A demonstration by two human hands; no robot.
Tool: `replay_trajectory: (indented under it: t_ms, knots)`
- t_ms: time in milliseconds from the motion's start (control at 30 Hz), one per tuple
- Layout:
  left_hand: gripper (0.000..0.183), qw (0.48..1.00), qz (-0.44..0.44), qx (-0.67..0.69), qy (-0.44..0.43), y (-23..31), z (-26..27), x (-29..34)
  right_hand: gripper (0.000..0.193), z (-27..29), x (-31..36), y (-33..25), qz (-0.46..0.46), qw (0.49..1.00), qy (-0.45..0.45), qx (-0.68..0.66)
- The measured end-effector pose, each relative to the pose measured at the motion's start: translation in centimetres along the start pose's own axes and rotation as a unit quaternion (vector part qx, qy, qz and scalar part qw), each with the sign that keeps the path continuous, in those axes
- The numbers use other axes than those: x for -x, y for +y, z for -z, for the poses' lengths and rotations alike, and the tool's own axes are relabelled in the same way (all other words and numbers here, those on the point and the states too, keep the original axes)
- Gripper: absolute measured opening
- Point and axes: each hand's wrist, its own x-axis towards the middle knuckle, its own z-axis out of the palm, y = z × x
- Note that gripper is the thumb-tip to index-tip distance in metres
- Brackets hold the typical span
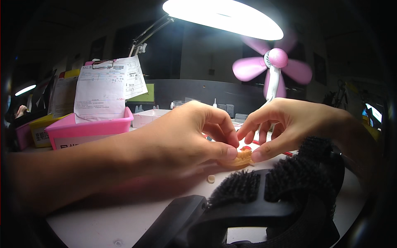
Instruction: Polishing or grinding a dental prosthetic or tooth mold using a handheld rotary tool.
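A tan dental model (pixel 236 163) with a row of teeth and a small red patch on top lies low over the white table. My left hand (pixel 194 128) reaches in from the left, its thumb pressed against the model's teeth and its fingers curled above. From the right, my right hand (pixel 285 124) sets its thumb on the other end, with bent fingers close to the left fingertips. The fingers partly hide the model's top and back. Just in front of it, a small cream tooth crown (pixel 211 179) rests on the table.
A black frame with bristly pads (pixel 248 206) fills the near foreground. Left stands a pink bin (pixel 93 129) with clipped papers (pixel 101 91), a white box (pixel 149 118) beside it. A pink fan (pixel 271 62) and a lit lamp (pixel 223 18) are behind. A red pen-like stick (pixel 288 154) lies at right.
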Motion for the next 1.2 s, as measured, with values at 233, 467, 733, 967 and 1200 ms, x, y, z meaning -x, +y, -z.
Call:
replay_trajectory:
  t_ms: [233,467,733,967,1200]
  knots:
    - [0.025,0.977,0.044,0.2,0.058,0.1,1.8,0.2,0.034,-3.6,-0.2,1.7,0.047,0.955,0.092,-0.277]
    - [0.033,0.969,0.037,0.234,0.066,1.5,2.4,0.7,0.034,-2.6,0.2,0.1,0.081,0.945,0.119,-0.294]
    - [0.037,0.968,0.025,0.235,0.087,2.1,2.1,0.9,0.037,-2.6,0.5,0.0,0.091,0.947,0.167,-0.26]
    - [0.038,0.968,0.014,0.224,0.111,2.1,2.0,0.7,0.038,-2.4,0.4,0.4,0.108,0.944,0.169,-0.261]
    - [0.037,0.979,0.007,0.189,0.078,2.2,2.5,0.7,0.039,-2.7,0.5,0.3,0.099,0.941,0.178,-0.271]
